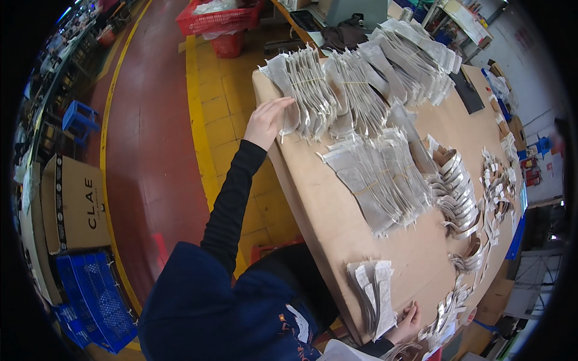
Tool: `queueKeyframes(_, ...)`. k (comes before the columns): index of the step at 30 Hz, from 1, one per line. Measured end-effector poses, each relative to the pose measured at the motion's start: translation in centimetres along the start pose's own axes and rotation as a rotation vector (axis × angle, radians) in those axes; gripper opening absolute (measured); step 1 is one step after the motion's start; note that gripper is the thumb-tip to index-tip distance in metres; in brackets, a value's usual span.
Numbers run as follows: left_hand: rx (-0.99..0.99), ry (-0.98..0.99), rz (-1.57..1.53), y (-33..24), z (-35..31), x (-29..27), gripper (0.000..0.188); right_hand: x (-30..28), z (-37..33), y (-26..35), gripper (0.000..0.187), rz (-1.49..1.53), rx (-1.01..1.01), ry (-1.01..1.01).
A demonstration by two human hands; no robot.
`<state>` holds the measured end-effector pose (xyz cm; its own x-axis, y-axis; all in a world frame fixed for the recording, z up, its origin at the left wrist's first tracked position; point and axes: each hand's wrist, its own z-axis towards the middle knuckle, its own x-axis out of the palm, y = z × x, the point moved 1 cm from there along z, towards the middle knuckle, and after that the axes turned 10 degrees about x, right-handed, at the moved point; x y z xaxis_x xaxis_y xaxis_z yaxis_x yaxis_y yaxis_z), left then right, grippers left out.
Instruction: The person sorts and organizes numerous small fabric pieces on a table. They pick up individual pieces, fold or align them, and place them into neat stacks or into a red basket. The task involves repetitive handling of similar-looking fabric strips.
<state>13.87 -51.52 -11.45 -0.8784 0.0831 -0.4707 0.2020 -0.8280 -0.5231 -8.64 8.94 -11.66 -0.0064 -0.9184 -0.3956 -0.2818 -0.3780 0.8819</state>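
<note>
Several stacks of thin grey cloth pieces lie on the worktop [313, 180], which is covered in tan paper. The end stack [305, 96], at its far left corner, has the left hand [266, 122] against its outer side. That hand's fingers are nearly straight and close together, the tips touching the cloth; whether the thumb pinches a piece, I cannot tell. More pieces stand packed beside this stack in a back row [409, 63], so little room shows between them. A middle stack [379, 177] lies in front of the row, between the two hands.

Nearer the person, a small stack [371, 295] sits by the worktop's edge. The right hand [406, 325] rests just beside it, fingers loosely bent; I cannot tell whether it holds anything. Loose narrow strips [447, 310] crowd its other side. Beyond them, curved strips [454, 189] run in a nested line, with more small pieces [497, 186] scattered further right. A dark flat sheet [468, 91] lies behind.

On the floor [153, 150] past the left arm are a red basket [220, 11], a blue stool [80, 117], a cardboard box [75, 207] and a blue crate [93, 301].
</note>
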Motion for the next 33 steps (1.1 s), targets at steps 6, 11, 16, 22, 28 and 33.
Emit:
queueKeyframes(6,-0.029,0.055,-0.009,-1.2,0.0,0.3,0.039,0.1,-0.6,0.4,0.024,0.063,-0.002,0.042)
queueKeyframes(11,-0.049,-0.019,-0.091,-2.5,0.5,2.0,0.054,0.1,0.0,-0.3,0.024,0.051,-0.068,0.036)
queueKeyframes(16,-0.129,-0.165,-0.274,-2.4,0.5,3.9,0.081,0.0,-0.1,-0.5,0.024,0.039,-0.055,0.035)
queueKeyframes(22,-0.059,-0.1,-0.146,-1.8,0.1,3.4,0.067,0.0,-0.2,-0.4,0.024,0.028,-0.082,0.03)
queueKeyframes(28,0.0,-0.056,-0.021,-4.0,1.3,3.8,0.056,-0.2,-0.1,-0.5,0.025,-0.01,-0.093,0.045)
queueKeyframes(33,0.137,0.02,0.28,-7.0,2.2,5.9,0.044,-0.1,0.0,-0.4,0.024,-0.002,-0.115,0.037)
